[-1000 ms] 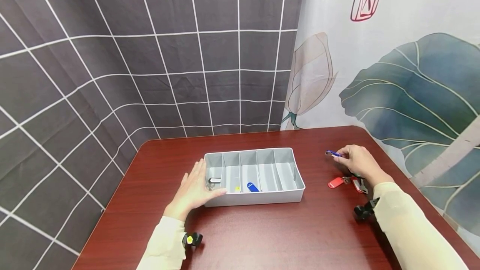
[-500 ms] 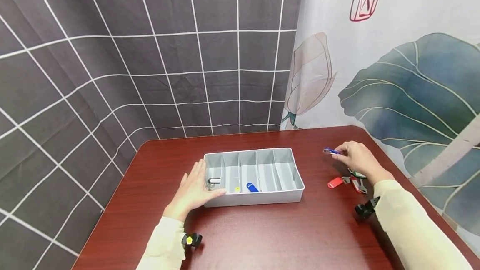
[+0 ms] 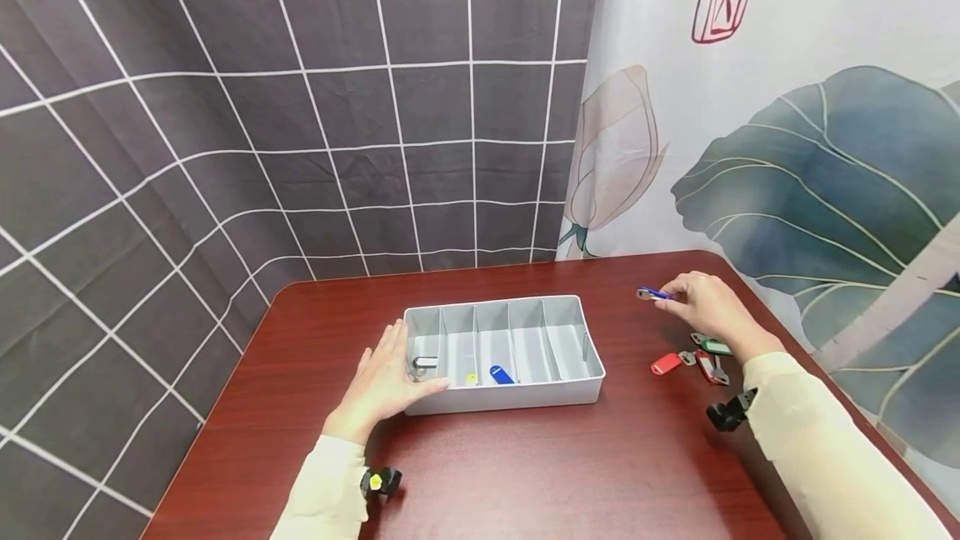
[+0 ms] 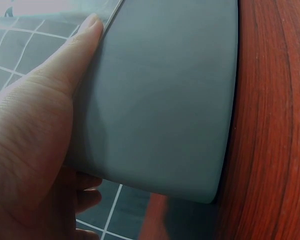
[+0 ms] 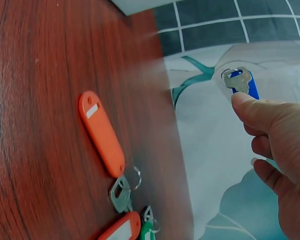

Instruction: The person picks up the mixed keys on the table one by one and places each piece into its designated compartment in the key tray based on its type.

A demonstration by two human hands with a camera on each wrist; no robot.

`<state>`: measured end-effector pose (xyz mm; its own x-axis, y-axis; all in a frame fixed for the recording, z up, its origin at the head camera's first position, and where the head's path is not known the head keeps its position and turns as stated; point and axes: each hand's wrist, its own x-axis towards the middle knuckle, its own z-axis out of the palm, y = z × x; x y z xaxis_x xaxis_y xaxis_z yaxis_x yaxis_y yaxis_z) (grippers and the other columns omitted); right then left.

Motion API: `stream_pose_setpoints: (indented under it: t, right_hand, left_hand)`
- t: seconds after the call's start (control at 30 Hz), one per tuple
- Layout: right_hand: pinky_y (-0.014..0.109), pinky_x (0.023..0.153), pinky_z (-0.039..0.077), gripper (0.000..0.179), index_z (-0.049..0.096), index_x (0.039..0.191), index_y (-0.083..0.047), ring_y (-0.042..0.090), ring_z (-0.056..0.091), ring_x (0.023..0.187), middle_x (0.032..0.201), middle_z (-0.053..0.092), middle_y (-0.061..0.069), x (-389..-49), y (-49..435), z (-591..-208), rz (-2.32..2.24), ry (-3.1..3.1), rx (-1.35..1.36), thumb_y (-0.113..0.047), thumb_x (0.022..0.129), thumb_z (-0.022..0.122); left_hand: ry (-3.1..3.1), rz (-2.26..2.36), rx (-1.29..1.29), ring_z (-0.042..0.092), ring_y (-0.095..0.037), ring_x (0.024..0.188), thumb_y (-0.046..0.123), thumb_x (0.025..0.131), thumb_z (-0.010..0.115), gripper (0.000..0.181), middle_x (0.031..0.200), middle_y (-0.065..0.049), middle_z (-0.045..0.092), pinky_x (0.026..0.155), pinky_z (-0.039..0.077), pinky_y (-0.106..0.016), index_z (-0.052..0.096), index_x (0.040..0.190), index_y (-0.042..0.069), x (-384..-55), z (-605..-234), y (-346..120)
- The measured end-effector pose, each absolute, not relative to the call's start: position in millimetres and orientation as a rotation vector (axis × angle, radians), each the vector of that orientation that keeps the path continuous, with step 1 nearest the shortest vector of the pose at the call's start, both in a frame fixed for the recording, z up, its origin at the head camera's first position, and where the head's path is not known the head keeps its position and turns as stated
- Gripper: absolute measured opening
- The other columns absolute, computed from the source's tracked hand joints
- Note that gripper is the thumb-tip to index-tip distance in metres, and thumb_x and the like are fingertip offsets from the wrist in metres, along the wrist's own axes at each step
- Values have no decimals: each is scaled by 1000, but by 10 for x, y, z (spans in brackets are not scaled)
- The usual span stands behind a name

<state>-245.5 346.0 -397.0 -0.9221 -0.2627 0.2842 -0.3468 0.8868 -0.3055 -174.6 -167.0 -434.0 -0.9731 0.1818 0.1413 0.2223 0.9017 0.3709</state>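
Observation:
A key with a blue tag [image 3: 655, 294] is pinched between the thumb and fingers of my right hand [image 3: 708, 307], raised over the right part of the table. In the right wrist view the silver key [image 5: 237, 80] lies against the blue tag, with a ring through it. My left hand [image 3: 382, 382] rests against the left end of a grey divided tray [image 3: 502, 397], fingers straight along that end and thumb along the front rim. In the left wrist view the thumb [image 4: 72, 55] touches the tray's upper edge. Inside the tray are a blue tag [image 3: 500, 374], a yellow tag [image 3: 471, 378] and a black-and-white tag [image 3: 424, 362].
Below my right hand lie a red-tagged key [image 3: 666, 363], a second red tag [image 3: 705, 366] with a key, and a green-tagged key [image 3: 716, 346]. The brown table [image 3: 480, 473] is backed by a dark grid curtain [image 3: 360, 107] and a floral curtain [image 3: 637, 132].
My right hand has risen and moved slightly left with the blue-tagged key, showing more of the green tag beneath. My left hand stays on the tray; the head view has shifted slightly.

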Motion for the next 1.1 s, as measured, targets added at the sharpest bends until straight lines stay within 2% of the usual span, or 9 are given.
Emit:
stream_pose_setpoints:
  t: [0.43,0.7,1.1]
  right_hand:
    - [33,59,42,10,74,84,-12,18,50,68,74,62,-4,-2489,3145,-3899,637,-2753,525,-20,81,79]
    - [33,61,44,9,75,84,-16,17,52,71,78,64,-4,-2487,2911,-3832,708,-2733,581,-23,80,79]
    - [30,59,45,8,75,80,-20,12,52,69,74,62,-13,-2474,2589,-3795,773,-2646,746,-19,77,82]
  left_hand:
    - [-2947,-584,-328,21,-33,144,72,68,69,120,156,-19,24,107,21,-65,23,150,-3,-1750,-4350,-1666]
    - [-2948,-581,-320,20,-32,144,73,67,69,122,156,-18,23,107,20,-64,22,151,-2,-1752,-4361,-1685]
    - [-2948,-605,-323,21,-34,144,72,67,70,122,156,-19,23,108,20,-64,22,151,-3,-1732,-4334,-1676]
